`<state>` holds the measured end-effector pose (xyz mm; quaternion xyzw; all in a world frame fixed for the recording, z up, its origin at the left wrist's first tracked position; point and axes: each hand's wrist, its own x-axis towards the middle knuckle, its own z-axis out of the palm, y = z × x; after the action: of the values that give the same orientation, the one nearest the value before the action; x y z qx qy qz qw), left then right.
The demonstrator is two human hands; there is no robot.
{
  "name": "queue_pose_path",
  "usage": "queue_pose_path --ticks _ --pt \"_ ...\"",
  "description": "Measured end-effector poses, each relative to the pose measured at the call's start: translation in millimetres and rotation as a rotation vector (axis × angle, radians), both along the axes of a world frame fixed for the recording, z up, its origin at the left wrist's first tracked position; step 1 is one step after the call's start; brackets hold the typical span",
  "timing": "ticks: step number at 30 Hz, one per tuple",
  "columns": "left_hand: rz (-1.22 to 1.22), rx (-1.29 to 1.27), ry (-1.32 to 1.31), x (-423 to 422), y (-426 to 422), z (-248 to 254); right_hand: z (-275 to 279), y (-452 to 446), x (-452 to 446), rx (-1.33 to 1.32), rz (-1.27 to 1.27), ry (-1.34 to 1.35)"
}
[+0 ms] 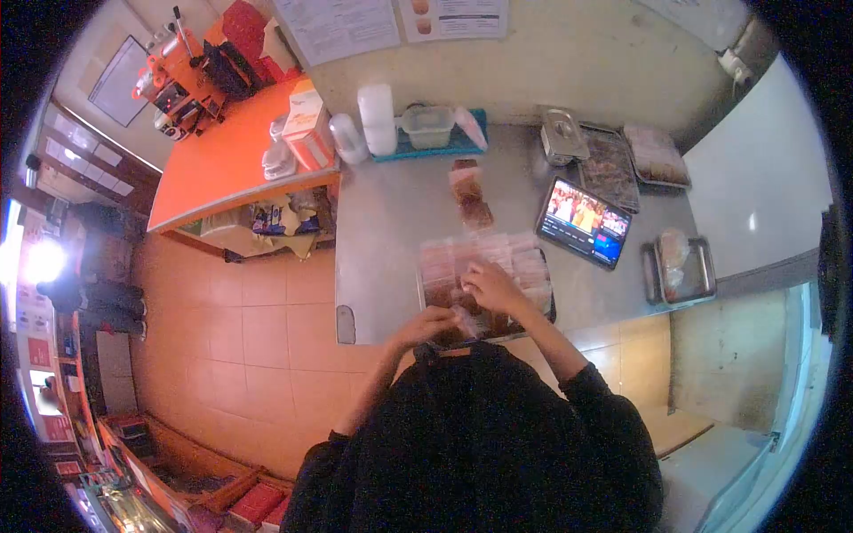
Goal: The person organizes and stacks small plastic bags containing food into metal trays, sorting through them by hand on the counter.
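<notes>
In front of me a dark-rimmed tray (553,313) holds rows of reddish-brown flat pieces (524,258), layered with pale, clear film. My left hand (428,327) is over the tray's near left part, its fingers closed at a crumpled bit of clear plastic film (466,323). Above the middle of the tray is my right hand (494,288), fingers bent and pinched together; what lies between them is too blurred to make out. Beyond the tray, a short line of brown flat pieces (474,213) lies on the metal table (391,240).
A tablet (586,222) playing video stands right of the tray. Behind it are a steel container (563,137) and packed trays (659,155). A small metal tray (688,270) sits at the right edge. Plastic tubs (426,126) and a box (309,130) stand at the back left.
</notes>
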<state>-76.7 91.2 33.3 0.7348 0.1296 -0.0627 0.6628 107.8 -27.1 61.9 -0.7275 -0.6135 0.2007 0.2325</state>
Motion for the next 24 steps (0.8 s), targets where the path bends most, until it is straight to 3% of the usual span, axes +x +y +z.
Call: queue_pose_path --ticks 2,4,7,8,10,12,13,15,18,20,22,24 --pt "-0.184 -0.042 -0.05 16 -10 -16 0 2 4 0.087 -0.037 -0.045" --pt "-0.137 0.018 -0.065 26 -21 -48 2 4 8 0.178 -0.038 -0.171" --pt "-0.023 0.097 -0.064 33 -32 -54 -4 7 12 0.311 -0.008 -0.267" --pt "0.04 0.114 -0.047 35 -34 -51 -5 9 13 0.312 -0.008 -0.268" --pt "0.03 0.119 0.01 40 -35 -53 -8 11 15 0.069 0.026 -0.15" --pt "0.02 0.125 0.069 43 -35 -59 -12 13 17 0.067 0.018 -0.08" --pt "0.031 0.125 -0.026 43 -34 -63 -12 14 17 0.066 0.012 -0.01" --pt "0.039 0.124 -0.12 44 -35 -69 -11 15 18 0.05 0.021 -0.036" --pt "0.073 0.139 0.014 47 -38 -69 -3 20 23 0.015 0.073 -0.102" --pt "0.079 0.114 -0.237 49 -38 -65 -7 24 30 -0.004 0.117 -0.141" --pt "0.044 0.149 -0.223 51 -35 -60 -13 26 33 0.161 0.13 -0.169" --pt "0.007 0.184 -0.209 53 -36 -52 -17 30 39 0.108 0.145 -0.117"
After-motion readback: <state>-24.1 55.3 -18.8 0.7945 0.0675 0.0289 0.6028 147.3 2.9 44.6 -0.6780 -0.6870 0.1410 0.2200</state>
